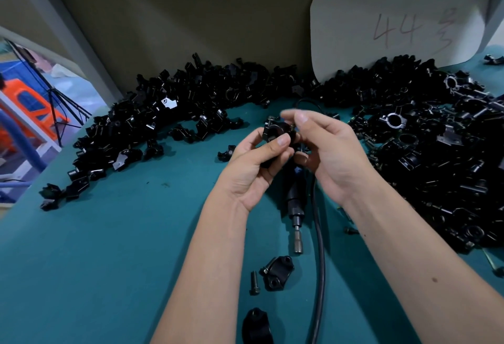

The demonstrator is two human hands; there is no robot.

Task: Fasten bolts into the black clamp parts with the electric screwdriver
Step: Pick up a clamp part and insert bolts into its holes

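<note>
Two bare forearms reach up from the bottom edge, over a teal table [109,248] that fills most of the view. Along its far side and right side run heaps of black clamp parts [174,114], the right-hand heap [436,158] seemingly of assembled pieces.

Between the arms lies the electric screwdriver [294,196], its metal socket tip pointing toward the viewer and its black cable [319,256] trailing down past the right arm. Nearer still sit a loose clamp half [276,272], a second one at the very bottom edge [256,324], and a single bolt [254,282].

Both hands meet above the screwdriver. The left hand [253,169] curls its fingers and thumb around a black clamp [278,132], held up off the table. The right hand [330,150] has its fingertips drawn together at the clamp's right side, apparently pinching or seating a bolt [270,119]; the exact contact is blurred, so I cannot tell for certain.

The likely risks: a bolt started crooked by hand would cross-thread once the driver spins it. A small bolt could also slip from the fingertips and vanish among the black parts. The cable lying beside the right wrist could snag when the tool is lifted.
</note>
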